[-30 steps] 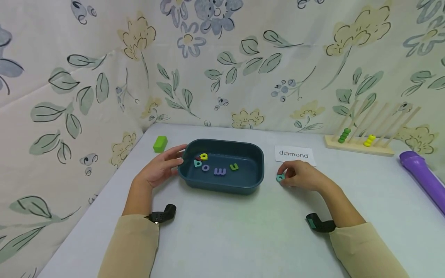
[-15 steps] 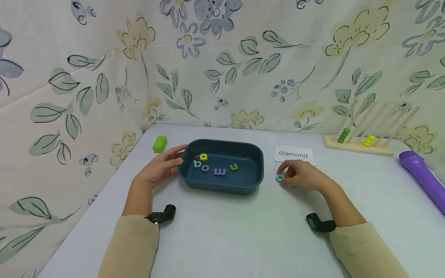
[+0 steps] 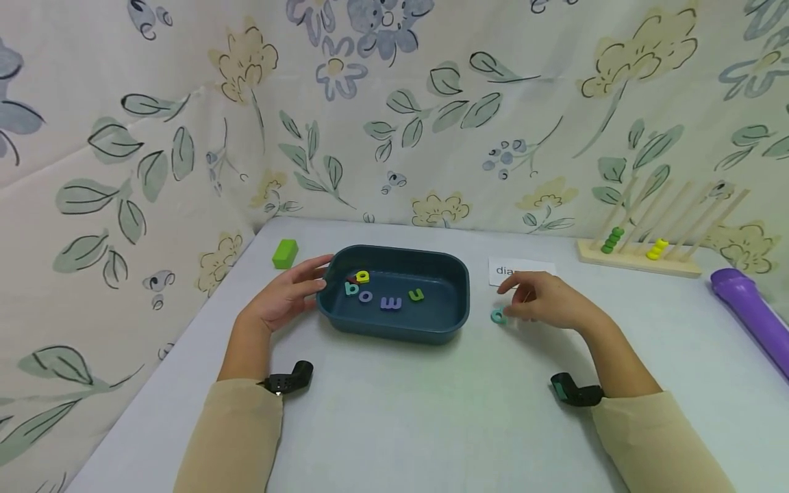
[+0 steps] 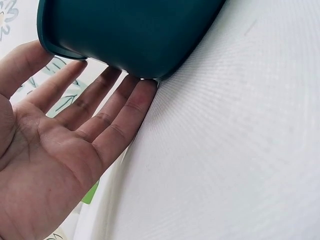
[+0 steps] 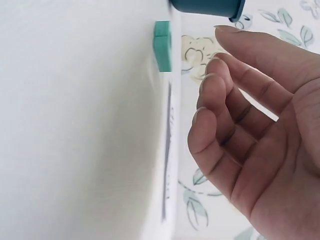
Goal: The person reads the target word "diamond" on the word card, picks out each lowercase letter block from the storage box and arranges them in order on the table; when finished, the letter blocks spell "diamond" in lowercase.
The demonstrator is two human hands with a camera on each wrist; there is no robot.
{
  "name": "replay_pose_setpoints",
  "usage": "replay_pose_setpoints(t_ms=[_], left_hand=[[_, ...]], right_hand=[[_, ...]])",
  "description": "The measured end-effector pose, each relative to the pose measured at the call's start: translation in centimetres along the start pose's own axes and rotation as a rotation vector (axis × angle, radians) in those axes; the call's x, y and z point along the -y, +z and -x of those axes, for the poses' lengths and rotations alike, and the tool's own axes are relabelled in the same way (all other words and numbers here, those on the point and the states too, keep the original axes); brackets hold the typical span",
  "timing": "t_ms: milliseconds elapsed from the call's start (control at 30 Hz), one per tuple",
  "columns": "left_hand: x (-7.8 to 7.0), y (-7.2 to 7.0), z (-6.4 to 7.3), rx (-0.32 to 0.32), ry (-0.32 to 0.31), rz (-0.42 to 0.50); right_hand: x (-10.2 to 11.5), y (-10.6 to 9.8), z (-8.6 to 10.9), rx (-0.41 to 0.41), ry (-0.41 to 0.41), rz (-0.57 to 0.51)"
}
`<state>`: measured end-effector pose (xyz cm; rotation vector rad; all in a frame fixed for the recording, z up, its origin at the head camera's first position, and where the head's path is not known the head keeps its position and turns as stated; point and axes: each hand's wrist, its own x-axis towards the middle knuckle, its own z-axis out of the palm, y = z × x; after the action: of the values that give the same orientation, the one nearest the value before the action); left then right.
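My left hand (image 3: 283, 294) rests against the left end of a dark teal plastic tub (image 3: 394, 327). In the left wrist view its nearly straight fingers (image 4: 122, 117) touch the tub wall (image 4: 130, 35). Inside the tub lie small letter pieces: a yellow one (image 3: 362, 276), a light teal one (image 3: 351, 289), a purple o (image 3: 366, 296), a purple m-like one (image 3: 391, 303), a green one (image 3: 416, 294) and a partly covered red one. My right hand (image 3: 548, 301) hovers, holding nothing, beside a teal letter (image 3: 498, 316) on the table; its fingers are loosely bent.
A white card (image 3: 501, 268), printed "diamond" and partly covered by the right hand, lies behind it. Farther right stand a wooden peg rack (image 3: 637, 259) with green and yellow beads and a purple tube-like object (image 3: 748, 311). A green block (image 3: 285, 254) sits at back left.
My right hand has let go of the teal letter and lifted slightly up and right, now covering part of the card's word. The left hand and tub stay put.
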<state>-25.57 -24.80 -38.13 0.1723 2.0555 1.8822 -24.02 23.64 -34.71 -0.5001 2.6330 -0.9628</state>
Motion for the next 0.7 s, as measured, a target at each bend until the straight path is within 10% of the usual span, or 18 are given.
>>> replay_pose_setpoints(t_ms=[700], left_hand=[[-0.1,0.1,0.1,0.009,0.016,0.024]], right_hand=[[5.9,-4.3,-2.1,-0.019,-0.082,0.046]])
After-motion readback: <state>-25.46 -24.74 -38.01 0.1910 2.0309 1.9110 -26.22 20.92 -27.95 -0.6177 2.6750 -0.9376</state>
